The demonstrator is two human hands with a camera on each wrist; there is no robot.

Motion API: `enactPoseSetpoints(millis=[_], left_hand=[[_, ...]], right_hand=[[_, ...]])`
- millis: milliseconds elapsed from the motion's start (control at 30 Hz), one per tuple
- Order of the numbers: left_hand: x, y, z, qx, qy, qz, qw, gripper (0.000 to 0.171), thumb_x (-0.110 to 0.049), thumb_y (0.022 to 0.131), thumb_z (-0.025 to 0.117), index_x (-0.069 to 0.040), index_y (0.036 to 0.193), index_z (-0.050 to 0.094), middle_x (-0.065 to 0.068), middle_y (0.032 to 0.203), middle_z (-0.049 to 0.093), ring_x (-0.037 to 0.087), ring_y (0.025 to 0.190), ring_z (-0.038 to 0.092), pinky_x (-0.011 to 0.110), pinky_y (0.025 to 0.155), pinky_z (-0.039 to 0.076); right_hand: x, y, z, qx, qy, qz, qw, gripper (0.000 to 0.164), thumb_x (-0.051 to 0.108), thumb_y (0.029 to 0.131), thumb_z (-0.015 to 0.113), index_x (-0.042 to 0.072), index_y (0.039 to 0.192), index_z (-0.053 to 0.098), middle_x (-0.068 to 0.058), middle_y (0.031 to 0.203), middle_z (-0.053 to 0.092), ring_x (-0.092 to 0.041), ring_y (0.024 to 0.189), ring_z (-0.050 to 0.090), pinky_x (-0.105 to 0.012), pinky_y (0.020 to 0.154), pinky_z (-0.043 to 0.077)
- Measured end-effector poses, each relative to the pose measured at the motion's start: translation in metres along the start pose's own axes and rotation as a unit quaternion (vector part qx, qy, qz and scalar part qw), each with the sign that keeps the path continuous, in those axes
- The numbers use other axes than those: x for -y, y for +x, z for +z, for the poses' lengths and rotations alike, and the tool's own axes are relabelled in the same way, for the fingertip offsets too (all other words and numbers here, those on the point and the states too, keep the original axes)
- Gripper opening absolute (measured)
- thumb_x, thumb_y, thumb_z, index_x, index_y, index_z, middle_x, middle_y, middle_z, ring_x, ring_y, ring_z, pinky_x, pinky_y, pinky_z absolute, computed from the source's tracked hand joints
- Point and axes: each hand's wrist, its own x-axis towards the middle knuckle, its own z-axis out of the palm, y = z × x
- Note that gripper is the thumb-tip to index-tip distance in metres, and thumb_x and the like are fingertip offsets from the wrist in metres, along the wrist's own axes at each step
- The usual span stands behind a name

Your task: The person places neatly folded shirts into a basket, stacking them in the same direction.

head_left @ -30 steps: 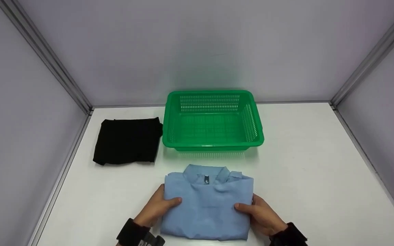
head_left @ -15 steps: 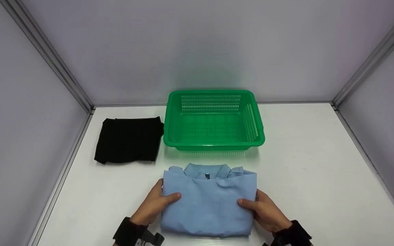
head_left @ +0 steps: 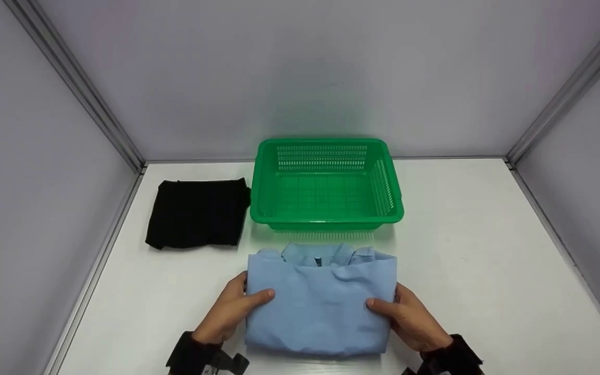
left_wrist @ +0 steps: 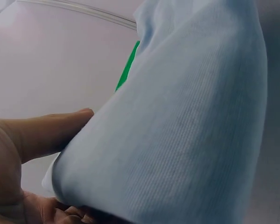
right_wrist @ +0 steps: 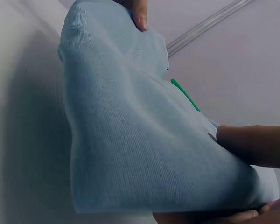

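Observation:
A folded light-blue shirt (head_left: 321,307), its collar toward the far side, is held between both hands above the front of the white table. The left hand (head_left: 232,307) grips its left edge, thumb on top and fingers underneath. My right hand (head_left: 409,317) holds the opposite edge the same way. In the left wrist view the shirt (left_wrist: 163,126) fills most of the picture, the thumb lying along its edge. The right wrist view shows the shirt's (right_wrist: 126,126) near side raised off the table, the fingers partly hidden beneath the cloth.
A green plastic basket (head_left: 326,221) with slotted walls stands at the back middle, nothing inside it. To its left lies a folded black cloth item (head_left: 196,213), close against the basket. Grey-white panels (head_left: 331,78) enclose the table (head_left: 477,250) at the back and sides.
Both hands have moved slightly forward and upward with the shirt, which looks larger and more tilted now. The basket and black cloth item stay in place.

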Motion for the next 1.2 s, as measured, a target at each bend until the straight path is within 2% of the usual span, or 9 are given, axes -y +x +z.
enactPoseSetpoints(millis=[267,467,767,1033,1200], left_hand=[[-0.012,-0.008,-0.003,0.008,-0.007,0.020,0.9997,0.077,-0.014,0.093,0.078,0.013,0.152,0.038,0.031,0.138,0.053,0.035,0.124,0.060,0.049,0.102,0.055],[-0.022,-0.011,-0.006,0.014,-0.022,0.026,0.9993,0.076,-0.013,0.094,0.077,0.011,0.153,0.037,0.030,0.135,0.050,0.034,0.118,0.063,0.047,0.096,0.058],[-0.033,-0.011,-0.006,-0.010,-0.009,0.028,0.9995,0.077,-0.014,0.093,0.079,0.008,0.154,0.039,0.030,0.141,0.053,0.037,0.124,0.062,0.051,0.100,0.056],[-0.045,-0.011,-0.007,-0.012,-0.011,0.047,0.9987,0.076,-0.015,0.093,0.080,0.007,0.153,0.040,0.029,0.141,0.053,0.037,0.124,0.060,0.049,0.101,0.055],[-0.052,-0.011,-0.008,-0.012,-0.013,0.053,0.9985,0.077,-0.015,0.093,0.080,0.006,0.155,0.040,0.028,0.140,0.054,0.036,0.124,0.059,0.047,0.102,0.054]], right_hand=[[0.011,-0.006,0.002,-0.005,-0.003,-0.004,1.000,0.090,0.018,0.100,0.072,0.002,0.165,0.012,-0.025,0.168,0.028,-0.030,0.148,0.042,-0.045,0.120,0.040],[0.021,-0.010,0.002,-0.004,-0.008,-0.013,1.000,0.088,0.019,0.100,0.071,0.004,0.165,0.013,-0.023,0.167,0.031,-0.029,0.147,0.043,-0.040,0.118,0.043],[0.036,-0.016,0.000,0.000,-0.013,-0.038,0.999,0.084,0.016,0.101,0.070,0.001,0.163,0.015,-0.023,0.162,0.035,-0.026,0.141,0.049,-0.035,0.112,0.047],[0.046,-0.017,0.000,-0.011,-0.016,-0.060,0.998,0.078,0.012,0.100,0.069,0.000,0.160,0.020,-0.020,0.155,0.043,-0.023,0.134,0.055,-0.035,0.109,0.049],[0.054,-0.018,0.000,-0.011,-0.015,-0.067,0.998,0.079,0.012,0.101,0.068,0.000,0.161,0.018,-0.020,0.156,0.042,-0.023,0.134,0.054,-0.035,0.109,0.049]])
